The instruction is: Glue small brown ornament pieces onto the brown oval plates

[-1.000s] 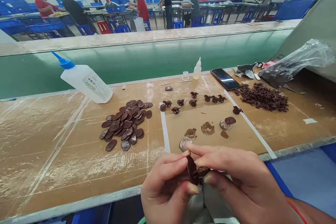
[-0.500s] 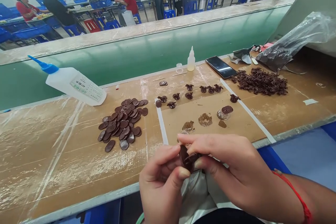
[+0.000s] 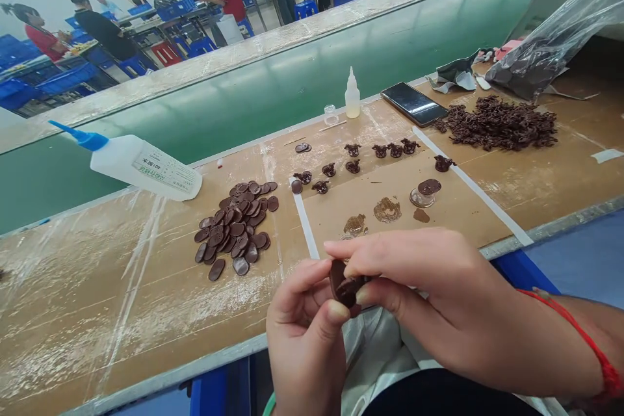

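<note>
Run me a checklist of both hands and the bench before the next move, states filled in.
1. Left hand gripping the dark oval disc: ok.
2. Right hand pinching the small dark piece: ok.
3. Piece squarely aligned with disc: cannot tell, fingers hide much of it.
4. Small bottle upright: ok.
5. Spare discs on the bench: ok, heaped.
6. Bench unstained: not ok, brown patches show.

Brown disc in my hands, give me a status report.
Left hand pinching brown disc. Right hand holding small dark piece up to it; contact unclear. Disc pile lies leftward, not in the way.
</note>
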### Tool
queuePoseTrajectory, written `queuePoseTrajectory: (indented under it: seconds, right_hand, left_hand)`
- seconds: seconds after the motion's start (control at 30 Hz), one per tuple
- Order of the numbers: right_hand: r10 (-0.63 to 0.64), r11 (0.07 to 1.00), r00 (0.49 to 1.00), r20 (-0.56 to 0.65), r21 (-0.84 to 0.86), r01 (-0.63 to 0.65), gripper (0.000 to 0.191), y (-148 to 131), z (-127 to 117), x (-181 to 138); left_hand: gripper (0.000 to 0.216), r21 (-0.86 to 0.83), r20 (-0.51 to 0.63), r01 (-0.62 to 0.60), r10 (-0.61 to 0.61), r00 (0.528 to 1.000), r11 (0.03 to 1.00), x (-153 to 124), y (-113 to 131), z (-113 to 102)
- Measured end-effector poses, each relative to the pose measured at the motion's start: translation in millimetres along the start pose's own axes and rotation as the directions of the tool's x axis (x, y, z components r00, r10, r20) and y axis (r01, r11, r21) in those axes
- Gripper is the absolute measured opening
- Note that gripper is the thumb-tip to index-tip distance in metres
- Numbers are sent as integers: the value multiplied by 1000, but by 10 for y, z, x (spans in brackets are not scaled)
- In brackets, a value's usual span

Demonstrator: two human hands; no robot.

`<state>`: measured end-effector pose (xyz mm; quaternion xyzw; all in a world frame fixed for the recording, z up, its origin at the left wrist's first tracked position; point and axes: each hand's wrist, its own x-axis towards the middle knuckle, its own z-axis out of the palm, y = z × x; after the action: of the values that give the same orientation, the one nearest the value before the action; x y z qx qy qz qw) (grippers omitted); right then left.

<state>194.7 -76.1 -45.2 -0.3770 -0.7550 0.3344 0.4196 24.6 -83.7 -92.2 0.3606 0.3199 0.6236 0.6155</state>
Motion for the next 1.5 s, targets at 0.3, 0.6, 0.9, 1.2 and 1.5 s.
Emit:
queuePoseTrajectory:
  seconds: [0.3,0.6,0.9,1.2,1.5]
  right_hand:
    - [268,940,953,139,182,-291,20,-53,-114,243]
    - [428,809,889,162,370,-456,15,-53,-61,279]
    - [415,842,903,115,328,-428,16,-13,-42,333]
    - [373,871,920,119,296,-391,19,-55,-12,282]
    - [336,879,936,102,322,-351,14,-97,-7,245]
  left_hand:
    - [20,16,-69,-88,89,994,996,42,-59,64]
    - [18,110,-107,-221,232,967,969,94,-142,87]
    - [27,71,-101,-38,45,994,997,111,-54,-10]
    - [27,80,-38,-145,148,988,986,80,-31,-21]
    - [28,153,-126,-262,282,951,953,8,-96,9]
